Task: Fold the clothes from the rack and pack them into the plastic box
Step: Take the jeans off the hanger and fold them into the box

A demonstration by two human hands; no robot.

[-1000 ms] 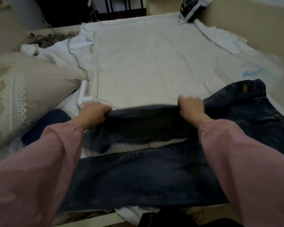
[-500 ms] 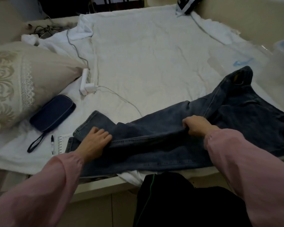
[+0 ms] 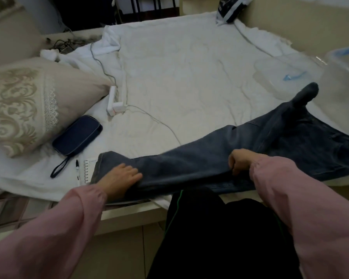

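Bed [image 3: 189, 67], white sheet: carries every item listed below.

Jeans [image 3: 210, 164], 1 pair, taken as landmark: they lie flat along the person's side of the bed, legs stacked, not yet folded short. The long axis runs left to right, with the hems at the left end and the waist at the right end, angled slightly up the bed.

Pillow [image 3: 28, 101]: beyond the hem end, well to the left.

Plastic box [image 3: 343, 77]: just beyond the waist end. Its lid [image 3: 276, 77] lies flat behind the jeans' seat.

Dark pouch [image 3: 77, 135]: beyond the hems, near.

Notebook [image 3: 88, 170]: at the hem end, its edge apparently under the denim.

Left hand [image 3: 121, 177]: fingers extended, pressed flat on the legs just inside the hems.

Right hand [image 3: 240, 161]: fingers curled, clamped on a fold of denim about mid-length.

Judgement: the 1st lengthwise fold is pending, and it means carrying the hems rightward toward the waist. The left hand is nearer the hems. The right hand is nearer the waist and the box.
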